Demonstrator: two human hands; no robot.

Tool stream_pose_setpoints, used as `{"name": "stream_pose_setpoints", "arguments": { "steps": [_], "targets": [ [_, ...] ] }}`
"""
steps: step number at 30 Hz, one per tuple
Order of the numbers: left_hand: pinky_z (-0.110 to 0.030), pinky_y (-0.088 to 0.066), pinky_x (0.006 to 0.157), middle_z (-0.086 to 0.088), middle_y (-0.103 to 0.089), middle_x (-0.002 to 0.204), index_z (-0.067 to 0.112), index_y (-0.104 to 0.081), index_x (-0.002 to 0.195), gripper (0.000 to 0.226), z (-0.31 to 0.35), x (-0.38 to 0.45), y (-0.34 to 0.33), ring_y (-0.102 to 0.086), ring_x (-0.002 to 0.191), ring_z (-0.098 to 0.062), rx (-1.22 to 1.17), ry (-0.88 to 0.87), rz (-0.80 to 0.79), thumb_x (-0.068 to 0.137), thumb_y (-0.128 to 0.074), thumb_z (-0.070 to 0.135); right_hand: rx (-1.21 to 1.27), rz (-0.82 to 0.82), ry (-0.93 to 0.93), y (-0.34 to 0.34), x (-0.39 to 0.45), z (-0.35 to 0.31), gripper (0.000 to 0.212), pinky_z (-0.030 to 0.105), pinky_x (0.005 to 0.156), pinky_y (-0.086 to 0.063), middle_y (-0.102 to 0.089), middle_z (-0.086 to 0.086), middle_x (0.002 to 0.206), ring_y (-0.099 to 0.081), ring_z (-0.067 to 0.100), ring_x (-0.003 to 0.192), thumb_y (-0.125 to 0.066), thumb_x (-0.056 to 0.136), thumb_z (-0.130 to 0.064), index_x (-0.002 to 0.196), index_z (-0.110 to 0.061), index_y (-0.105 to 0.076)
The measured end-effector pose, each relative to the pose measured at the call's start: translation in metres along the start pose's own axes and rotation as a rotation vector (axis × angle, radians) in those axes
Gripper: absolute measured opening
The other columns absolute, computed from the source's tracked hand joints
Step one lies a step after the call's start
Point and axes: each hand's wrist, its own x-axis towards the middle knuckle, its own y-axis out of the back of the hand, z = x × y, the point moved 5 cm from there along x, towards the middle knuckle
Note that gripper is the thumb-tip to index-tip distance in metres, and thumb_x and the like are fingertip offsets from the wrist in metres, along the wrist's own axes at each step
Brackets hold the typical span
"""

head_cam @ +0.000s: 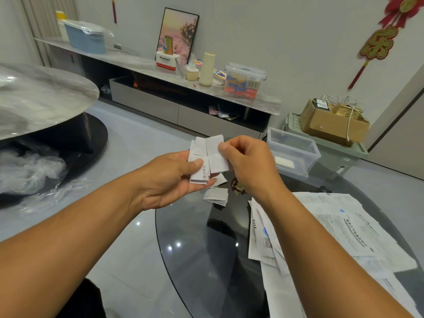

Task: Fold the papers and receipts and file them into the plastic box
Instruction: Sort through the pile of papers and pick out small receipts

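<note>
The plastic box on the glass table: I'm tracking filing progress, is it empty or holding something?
Holding something: the lidless plastic box shows one flat white piece lying on its bottom; what it is cannot be told.

White receipts (pixel 207 157) with grey print; clear plastic box (pixel 292 152); glossy black table (pixel 206 249); white papers (pixel 344 226), black text, blue mark.

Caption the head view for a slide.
Left hand holds folded receipts while right hand pinches one, above a glass table beside an open plastic box.
</note>
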Motion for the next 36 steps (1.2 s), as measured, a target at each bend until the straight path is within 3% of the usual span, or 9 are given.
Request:
{"name": "stream_pose_setpoints", "arguments": {
  "steps": [3, 11, 18, 23, 25, 28, 30, 32, 36],
  "targets": [
    [-0.045, -0.052, 0.101, -0.022, -0.066, 0.130, 0.005, -0.049, 0.142, 0.037, 0.002, -0.005, -0.008, -0.065, 0.121, -0.037, -0.045, 0.025, -0.088, 0.106, -0.039, 0.002, -0.142, 0.044, 0.094, 0.003, -0.002, 0.000, 0.020, 0.029, 0.067, -0.053, -0.068, -0.009, 0.088, -0.064, 0.010, 0.082, -0.058, 0.104, -0.038, 0.099, -0.022, -0.069],
    [-0.045, -0.048, 0.105, -0.026, -0.062, 0.134, -0.003, -0.048, 0.141, 0.039, -0.002, -0.012, -0.011, -0.062, 0.124, -0.039, -0.035, 0.106, -0.178, 0.103, -0.041, 0.004, -0.304, 0.019, 0.309, 0.006, -0.012, -0.005, 0.010, 0.037, 0.070, -0.058, -0.068, -0.011, 0.088, -0.065, 0.012, 0.082, -0.067, 0.100, -0.032, 0.097, -0.022, -0.067],
    [-0.045, -0.050, 0.103, -0.026, -0.061, 0.136, 0.002, -0.043, 0.146, 0.042, 0.004, -0.016, -0.006, -0.060, 0.126, -0.040, 0.011, 0.137, -0.200, 0.104, -0.041, 0.005, 0.139, -0.213, 0.040, 0.010, -0.012, -0.001, 0.016, 0.033, 0.079, -0.064, -0.079, 0.001, 0.086, -0.077, 0.014, 0.081, -0.082, 0.087, -0.013, 0.100, -0.017, -0.073],
    [-0.043, -0.051, 0.101, -0.025, -0.067, 0.128, 0.000, -0.047, 0.143, 0.038, 0.002, -0.009, -0.003, -0.066, 0.119, -0.037, -0.008, 0.073, -0.050, 0.106, -0.039, 0.003, 0.255, -0.064, -0.142, 0.026, -0.003, 0.007, 0.009, 0.020, 0.054, -0.051, -0.068, 0.001, 0.070, -0.056, 0.008, 0.057, -0.080, 0.090, -0.022, 0.091, -0.014, -0.076],
    [-0.043, -0.053, 0.099, -0.024, -0.068, 0.124, 0.000, -0.048, 0.141, 0.036, 0.000, -0.007, -0.002, -0.067, 0.117, -0.037, -0.020, 0.063, 0.004, 0.107, -0.038, 0.004, 0.412, -0.180, -0.260, 0.023, -0.004, 0.010, 0.012, 0.019, 0.053, -0.048, -0.066, 0.004, 0.069, -0.054, 0.009, 0.058, -0.079, 0.090, -0.019, 0.093, -0.008, -0.076],
    [-0.049, -0.052, 0.100, -0.027, -0.067, 0.125, -0.002, -0.049, 0.139, 0.035, -0.004, -0.007, -0.006, -0.066, 0.116, -0.042, -0.094, 0.098, -0.005, 0.108, -0.036, 0.007, 0.252, -0.241, -0.225, 0.007, -0.011, 0.011, 0.013, 0.018, 0.050, -0.047, -0.071, 0.000, 0.065, -0.059, 0.005, 0.051, -0.082, 0.088, -0.017, 0.091, -0.006, -0.076],
    [-0.052, -0.049, 0.102, -0.028, -0.065, 0.128, -0.005, -0.048, 0.138, 0.036, -0.006, -0.007, -0.010, -0.065, 0.117, -0.044, -0.139, 0.105, -0.028, 0.109, -0.035, 0.011, 0.196, -0.161, -0.175, -0.003, -0.014, 0.012, 0.015, 0.023, 0.057, -0.057, -0.075, 0.002, 0.068, -0.069, 0.010, 0.056, -0.085, 0.085, -0.018, 0.088, -0.006, -0.075],
    [-0.053, -0.048, 0.103, -0.029, -0.064, 0.128, -0.008, -0.049, 0.136, 0.037, -0.007, -0.006, -0.012, -0.065, 0.117, -0.045, -0.148, 0.093, -0.027, 0.110, -0.035, 0.014, 0.222, -0.099, -0.169, -0.013, -0.015, 0.016, 0.018, 0.040, 0.076, -0.065, -0.077, 0.007, 0.075, -0.075, 0.022, 0.069, -0.087, 0.082, -0.021, 0.084, -0.007, -0.075],
    [-0.050, -0.054, 0.097, -0.025, -0.068, 0.125, -0.009, -0.053, 0.130, 0.033, -0.006, -0.008, -0.013, -0.069, 0.112, -0.040, -0.057, 0.036, 0.004, 0.108, -0.041, 0.012, 0.268, -0.038, -0.208, -0.025, -0.017, 0.018, 0.021, 0.042, 0.077, -0.063, -0.078, 0.008, 0.077, -0.076, 0.028, 0.077, -0.087, 0.081, -0.025, 0.078, -0.009, -0.074]
  ]
}}
